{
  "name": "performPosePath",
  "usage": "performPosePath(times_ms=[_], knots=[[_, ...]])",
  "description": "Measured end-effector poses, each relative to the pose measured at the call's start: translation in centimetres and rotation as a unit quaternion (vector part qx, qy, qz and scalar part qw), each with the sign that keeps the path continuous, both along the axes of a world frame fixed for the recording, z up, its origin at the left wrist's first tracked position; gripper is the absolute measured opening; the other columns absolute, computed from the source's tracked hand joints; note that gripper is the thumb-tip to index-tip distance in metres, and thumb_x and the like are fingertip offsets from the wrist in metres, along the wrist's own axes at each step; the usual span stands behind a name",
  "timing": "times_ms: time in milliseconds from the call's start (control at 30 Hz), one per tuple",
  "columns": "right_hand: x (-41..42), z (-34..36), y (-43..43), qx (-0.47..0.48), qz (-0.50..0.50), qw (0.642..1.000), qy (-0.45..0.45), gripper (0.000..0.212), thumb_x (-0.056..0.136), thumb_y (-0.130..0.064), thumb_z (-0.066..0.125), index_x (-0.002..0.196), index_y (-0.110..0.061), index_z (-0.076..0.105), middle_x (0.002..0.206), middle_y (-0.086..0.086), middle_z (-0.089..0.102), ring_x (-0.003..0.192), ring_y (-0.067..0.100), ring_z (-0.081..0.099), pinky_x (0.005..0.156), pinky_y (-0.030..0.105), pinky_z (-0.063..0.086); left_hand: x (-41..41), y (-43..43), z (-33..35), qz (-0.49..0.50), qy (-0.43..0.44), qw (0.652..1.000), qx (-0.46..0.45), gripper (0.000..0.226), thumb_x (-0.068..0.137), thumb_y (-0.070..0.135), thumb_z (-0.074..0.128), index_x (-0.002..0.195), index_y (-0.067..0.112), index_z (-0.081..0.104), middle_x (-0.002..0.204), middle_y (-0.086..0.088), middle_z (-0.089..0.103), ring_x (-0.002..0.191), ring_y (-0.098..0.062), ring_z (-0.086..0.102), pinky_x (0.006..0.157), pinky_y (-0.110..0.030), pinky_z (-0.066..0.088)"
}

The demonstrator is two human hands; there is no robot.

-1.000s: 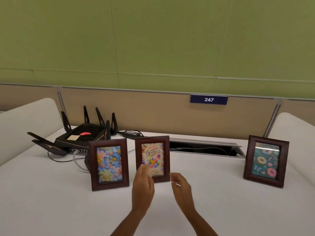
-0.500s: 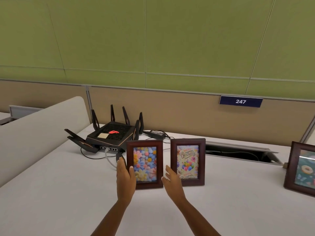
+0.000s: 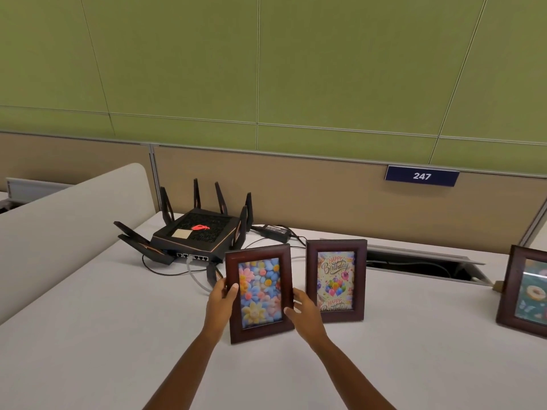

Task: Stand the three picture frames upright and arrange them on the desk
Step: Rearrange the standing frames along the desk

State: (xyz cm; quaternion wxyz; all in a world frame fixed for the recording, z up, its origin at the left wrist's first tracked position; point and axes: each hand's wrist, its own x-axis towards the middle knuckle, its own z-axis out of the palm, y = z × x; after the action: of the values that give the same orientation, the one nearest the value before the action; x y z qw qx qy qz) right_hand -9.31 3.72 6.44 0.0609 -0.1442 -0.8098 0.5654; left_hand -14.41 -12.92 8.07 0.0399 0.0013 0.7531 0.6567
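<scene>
**Now both hands are on the flower frame**

Now the flower frame [image 3: 260, 292] is held from both sides: the left hand [image 3: 220, 301] wraps its left edge with the thumb across the front moulding, and the right hand [image 3: 305, 310] presses its right edge with thumb in front, fingers behind. Half a second ago the hands were only closing in, palms beside the frame and not yet clasping it; a second ago they hovered in front of the birthday frame [image 3: 336, 280]. So attention has passed from the middle frame to the left one.

The flower frame stands upright on the desk [image 3: 88, 335], tilted a little back, near the front, just left of the birthday frame and close to it without touching. The birthday frame stands upright on its own, hands off. The donut frame [image 3: 525, 292] stands upright well apart at the right, cut by the picture's edge.

All three seem to be standing, so what remains looks like arranging: probably a small shift or squaring of the flower frame.

Behind it sits the router [image 3: 195, 232] with its cables [image 3: 196, 276], near the frame's back; a push rearward could snag them.
</scene>
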Motion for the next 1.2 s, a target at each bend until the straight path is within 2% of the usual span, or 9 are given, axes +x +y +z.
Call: performPosePath(times_ms=[200,367,467,567,700,833,1000,1133,1200], knots=[[1.0,-0.1,0.9,-0.023,0.016,1.000,0.002,0.048,0.086,-0.001,0.054,0.132,-0.002,0.039,0.134,0.016,0.049,0.123,0.026,0.047,0.100,0.033,0.042,2.0,0.1,-0.2,-0.001,0.002,0.998,0.070,0.031,0.094,0.017,0.041,0.123,0.005,0.044,0.121,-0.018,0.058,0.098,-0.027,0.058,0.085,-0.037,0.049],[2.3,0.1,2.0,-0.037,0.040,0.998,0.013,0.037,0.088,-0.010,0.055,0.123,-0.004,0.047,0.124,0.013,0.057,0.105,0.015,0.054,0.083,0.020,0.047,3.9,0.9,0.2,0.034,0.012,0.996,0.079,0.034,0.094,0.019,0.041,0.124,0.004,0.045,0.122,-0.018,0.058,0.109,-0.038,0.057,0.094,-0.052,0.048],[3.4,0.3,3.2,-0.076,0.064,0.995,0.031,0.030,0.089,-0.017,0.054,0.118,-0.011,0.050,0.116,0.004,0.061,0.102,0.011,0.057,0.073,0.014,0.052,5.1,1.8,0.2,0.032,0.019,0.995,0.091,0.029,0.094,0.021,0.041,0.117,0.006,0.051,0.112,-0.013,0.062,0.101,-0.036,0.061,0.087,-0.047,0.053],[4.8,0.5,4.8,-0.140,0.094,0.985,0.035,0.029,0.088,-0.018,0.056,0.116,-0.021,0.049,0.110,-0.005,0.061,0.101,0.011,0.060,0.071,0.014,0.055,6.3,3.4,0.4,0.025,0.020,0.992,0.126,0.022,0.094,0.022,0.041,0.106,0.013,0.056,0.095,-0.005,0.066,0.089,-0.028,0.065,0.072,-0.033,0.055],[6.7,0.6,8.0,-0.210,0.074,0.975,0.027,0.033,0.083,-0.014,0.061,0.115,-0.016,0.054,0.112,0.005,0.066,0.099,0.019,0.066,0.074,0.024,0.058,7.8,7.0,1.1,-0.028,0.009,0.987,0.156,0.021,0.093,0.022,0.043,0.099,0.017,0.062,0.094,-0.007,0.071,0.085,-0.028,0.069,0.077,-0.043,0.056],[8.9,0.8,12.5,-0.216,0.038,0.975,0.038,0.025,0.083,-0.012,0.060,0.107,-0.020,0.058,0.105,0.002,0.070,0.092,0.018,0.069,0.068,0.023,0.059,8.8,11.9,1.3,-0.066,0.014,0.986,0.153,0.020,0.092,0.022,0.044,0.095,0.019,0.064,0.088,0.000,0.074,0.079,-0.022,0.072,0.066,-0.032,0.060],[11.5,1.1,18.7,-0.222,-0.018,0.974,0.046,0.024,0.083,-0.008,0.059,0.103,-0.021,0.058,0.103,0.002,0.070,0.092,0.020,0.069,0.066,0.025,0.059,10.0,18.7,1.3,-0.111,0.006,0.981,0.158,0.018,0.092,0.019,0.044,0.103,0.021,0.059,0.102,-0.005,0.067,0.094,-0.024,0.066,0.078,-0.034,0.056],[12.6,1.2,23.5,-0.227,-0.062,0.971,0.048,0.027,0.082,-0.004,0.059,0.105,-0.019,0.057,0.102,0.005,0.069,0.090,0.025,0.069,0.063,0.029,0.059,10.2,23.6,1.0,-0.132,0.005,0.982,0.136,0.033,0.092,0.020,0.046,0.121,0.007,0.051,0.119,-0.009,0.058,0.109,-0.022,0.056,0.092,-0.034,0.050],[12.5,1.2,25.4,-0.230,-0.079,0.969,0.053,0.027,0.082,-0.002,0.058,0.103,-0.019,0.057,0.100,0.005,0.069,0.089,0.025,0.068,0.063,0.030,0.060,9.9,25.7,0.8,-0.146,0.001,0.981,0.131,0.036,0.092,0.021,0.046,0.124,0.006,0.047,0.110,0.000,0.060,0.102,-0.013,0.057,0.086,-0.018,0.050]])
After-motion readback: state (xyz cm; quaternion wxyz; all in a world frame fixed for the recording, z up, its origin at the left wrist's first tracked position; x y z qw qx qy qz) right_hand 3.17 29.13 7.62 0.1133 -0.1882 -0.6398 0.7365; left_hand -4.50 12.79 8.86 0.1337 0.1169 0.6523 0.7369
